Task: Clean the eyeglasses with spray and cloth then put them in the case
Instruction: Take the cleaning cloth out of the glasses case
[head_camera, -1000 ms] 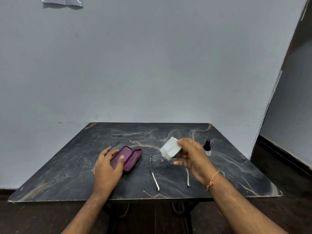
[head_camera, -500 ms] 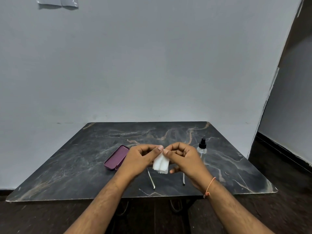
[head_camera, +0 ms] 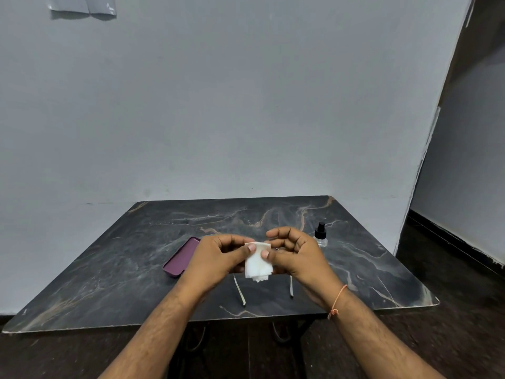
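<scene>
Both hands meet above the dark marble table (head_camera: 114, 269), the left hand (head_camera: 216, 259) and right hand (head_camera: 293, 254) each pinching the white cloth (head_camera: 257, 266). The eyeglasses' temple arms (head_camera: 239, 291) show beneath. A purple case (head_camera: 181, 257) lies left, a spray bottle (head_camera: 320, 234) right.

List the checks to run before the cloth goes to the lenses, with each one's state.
1. Cloth held by both the left hand and right hand: ok.
2. Cloth fully unfolded: not ok, layers show at its lower edge.
3. Eyeglasses on the table, temples showing: ok.
4. Lenses sprayed: cannot tell, hands hide them.
5. Spray bottle upright: ok.
6. Purple case open: cannot tell.
</scene>
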The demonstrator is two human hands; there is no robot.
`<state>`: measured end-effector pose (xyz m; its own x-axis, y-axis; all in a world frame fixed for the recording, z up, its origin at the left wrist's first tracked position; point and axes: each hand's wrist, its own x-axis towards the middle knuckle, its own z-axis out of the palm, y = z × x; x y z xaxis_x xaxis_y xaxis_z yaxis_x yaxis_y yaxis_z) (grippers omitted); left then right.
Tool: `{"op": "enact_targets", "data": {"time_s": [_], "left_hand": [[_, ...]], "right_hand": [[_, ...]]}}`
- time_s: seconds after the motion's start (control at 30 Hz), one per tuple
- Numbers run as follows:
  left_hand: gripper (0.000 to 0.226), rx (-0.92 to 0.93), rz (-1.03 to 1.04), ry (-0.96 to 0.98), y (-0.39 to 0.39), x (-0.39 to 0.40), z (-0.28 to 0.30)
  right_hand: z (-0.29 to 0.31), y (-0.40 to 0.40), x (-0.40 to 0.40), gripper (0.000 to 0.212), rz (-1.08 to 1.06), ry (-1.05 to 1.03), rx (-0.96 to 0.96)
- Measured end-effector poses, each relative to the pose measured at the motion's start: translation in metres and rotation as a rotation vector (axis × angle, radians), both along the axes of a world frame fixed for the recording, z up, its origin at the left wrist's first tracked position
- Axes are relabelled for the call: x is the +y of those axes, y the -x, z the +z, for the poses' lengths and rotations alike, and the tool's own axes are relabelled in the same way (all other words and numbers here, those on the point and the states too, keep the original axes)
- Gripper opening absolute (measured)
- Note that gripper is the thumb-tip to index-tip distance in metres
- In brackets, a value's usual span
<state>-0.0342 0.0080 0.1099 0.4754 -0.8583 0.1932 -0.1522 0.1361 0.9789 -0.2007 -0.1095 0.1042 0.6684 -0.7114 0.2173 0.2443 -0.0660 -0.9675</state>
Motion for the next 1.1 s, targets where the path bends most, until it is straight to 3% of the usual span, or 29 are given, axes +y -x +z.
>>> {"op": "enact_targets", "data": {"time_s": [0.37,0.53,0.8,0.9,1.1], "left_hand": [[0.011,0.03,0.094,0.086,0.002,0.002,-0.003],[0.013,0.05,0.067,0.109,0.005,0.004,-0.005],[0.014,0.062,0.113,0.135,0.003,0.004,-0.009],[0.015,0.045,0.096,0.097,0.002,0.004,-0.013],[0.015,0.058,0.086,0.076,0.0,0.004,-0.013]], "right_hand": [[-0.008,0.0,0.006,0.044,0.091,-0.002,0.103],[-0.002,0.003,0.005,0.033,0.059,-0.009,0.114],[-0.004,0.003,0.004,0.036,0.061,-0.003,0.131],[0.0,0.0,0.006,0.023,-0.001,-0.041,0.095],[0.002,-0.01,0.009,0.018,-0.102,0.026,0.069]]}}
